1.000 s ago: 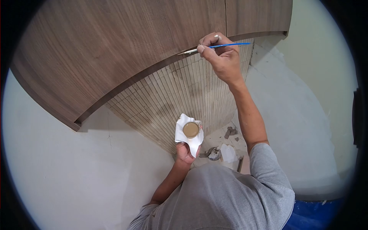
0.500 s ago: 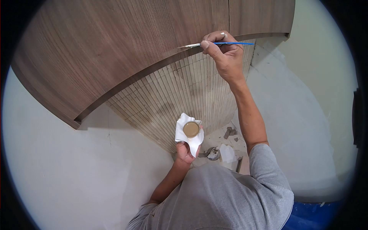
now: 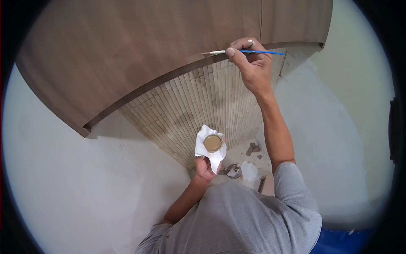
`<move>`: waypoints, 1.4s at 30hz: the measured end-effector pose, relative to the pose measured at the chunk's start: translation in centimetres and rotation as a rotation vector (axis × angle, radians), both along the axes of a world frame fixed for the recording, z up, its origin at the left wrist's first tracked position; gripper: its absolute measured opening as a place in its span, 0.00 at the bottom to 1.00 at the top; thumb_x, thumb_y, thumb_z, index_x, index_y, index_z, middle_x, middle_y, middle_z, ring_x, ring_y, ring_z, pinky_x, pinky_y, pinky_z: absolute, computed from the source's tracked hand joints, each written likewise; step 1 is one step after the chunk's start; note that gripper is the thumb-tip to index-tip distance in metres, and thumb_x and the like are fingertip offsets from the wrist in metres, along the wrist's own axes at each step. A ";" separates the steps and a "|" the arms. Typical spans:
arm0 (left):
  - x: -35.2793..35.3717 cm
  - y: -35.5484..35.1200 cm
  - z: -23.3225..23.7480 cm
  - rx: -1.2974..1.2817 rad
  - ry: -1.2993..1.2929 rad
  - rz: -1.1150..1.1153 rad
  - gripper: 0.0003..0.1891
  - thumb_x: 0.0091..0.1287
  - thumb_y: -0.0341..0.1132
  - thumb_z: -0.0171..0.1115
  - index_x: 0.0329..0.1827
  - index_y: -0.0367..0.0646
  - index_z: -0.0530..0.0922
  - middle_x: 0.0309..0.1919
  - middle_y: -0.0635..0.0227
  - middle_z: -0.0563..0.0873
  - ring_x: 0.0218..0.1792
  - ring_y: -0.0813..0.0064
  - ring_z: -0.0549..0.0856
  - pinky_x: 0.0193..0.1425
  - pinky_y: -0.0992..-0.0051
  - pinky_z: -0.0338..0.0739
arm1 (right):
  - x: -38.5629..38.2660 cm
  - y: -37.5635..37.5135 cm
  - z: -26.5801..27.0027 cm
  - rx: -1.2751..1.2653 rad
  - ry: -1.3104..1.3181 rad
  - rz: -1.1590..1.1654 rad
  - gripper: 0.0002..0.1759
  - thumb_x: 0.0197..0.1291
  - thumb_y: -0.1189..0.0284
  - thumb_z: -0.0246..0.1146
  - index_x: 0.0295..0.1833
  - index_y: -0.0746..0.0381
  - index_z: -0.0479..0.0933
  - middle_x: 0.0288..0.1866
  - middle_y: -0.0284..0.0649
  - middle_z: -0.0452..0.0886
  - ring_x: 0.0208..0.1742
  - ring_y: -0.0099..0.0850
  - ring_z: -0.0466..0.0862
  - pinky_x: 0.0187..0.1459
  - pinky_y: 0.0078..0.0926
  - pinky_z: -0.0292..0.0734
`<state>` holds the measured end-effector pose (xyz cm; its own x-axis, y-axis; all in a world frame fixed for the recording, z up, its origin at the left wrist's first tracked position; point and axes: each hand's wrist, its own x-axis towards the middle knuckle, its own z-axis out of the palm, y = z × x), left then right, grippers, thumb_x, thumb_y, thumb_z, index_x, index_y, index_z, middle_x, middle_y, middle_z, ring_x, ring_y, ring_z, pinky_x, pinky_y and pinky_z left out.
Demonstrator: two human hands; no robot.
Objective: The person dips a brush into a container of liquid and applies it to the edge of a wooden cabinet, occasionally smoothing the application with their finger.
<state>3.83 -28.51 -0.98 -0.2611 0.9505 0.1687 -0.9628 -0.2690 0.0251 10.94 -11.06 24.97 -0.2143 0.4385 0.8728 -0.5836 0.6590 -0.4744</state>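
Observation:
My right hand [image 3: 253,65] is closed in a pinch on a thin paintbrush [image 3: 218,52] with a white ferrule end and a blue handle. The brush lies nearly level, its tip pointing left and overlapping the lower edge of the brown wood-grain panel [image 3: 139,46]. Lower down, my left hand [image 3: 205,168] holds a small round cup of tan paint [image 3: 212,143]. A crumpled white paper [image 3: 217,159] is wrapped about the cup and hangs over the fingers, hiding part of them.
Below the panel stands a wall of narrow beige ribbed tiles [image 3: 186,106]. Pale plain walls [image 3: 122,182] flank it. Down on the floor lie grey scraps [image 3: 253,148], a roll of tape [image 3: 233,170] and a white sheet [image 3: 250,171]. Something blue [image 3: 342,242] shows at lower right.
The panel and the right hand with the brush sit slightly lower and farther right in view. Both hands keep their holds; the left hand and cup have barely shifted.

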 end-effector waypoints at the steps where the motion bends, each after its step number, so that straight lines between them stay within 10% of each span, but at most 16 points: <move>1: 0.1 0.0 0.1 0.008 -0.001 0.014 0.34 0.68 0.41 0.68 0.76 0.51 0.66 0.69 0.66 0.77 0.70 0.57 0.75 0.78 0.57 0.69 | 0.2 0.3 -0.1 0.034 -0.027 0.002 0.05 0.62 0.76 0.71 0.38 0.63 0.80 0.35 0.32 0.82 0.36 0.18 0.78 0.40 0.20 0.73; 42: 0.1 -0.2 0.7 0.041 0.055 -0.008 0.29 0.69 0.43 0.67 0.73 0.53 0.71 0.67 0.66 0.80 0.68 0.59 0.78 0.79 0.57 0.69 | 0.4 -0.2 0.2 0.038 -0.023 -0.040 0.06 0.62 0.75 0.70 0.36 0.63 0.79 0.33 0.32 0.82 0.33 0.19 0.77 0.37 0.20 0.73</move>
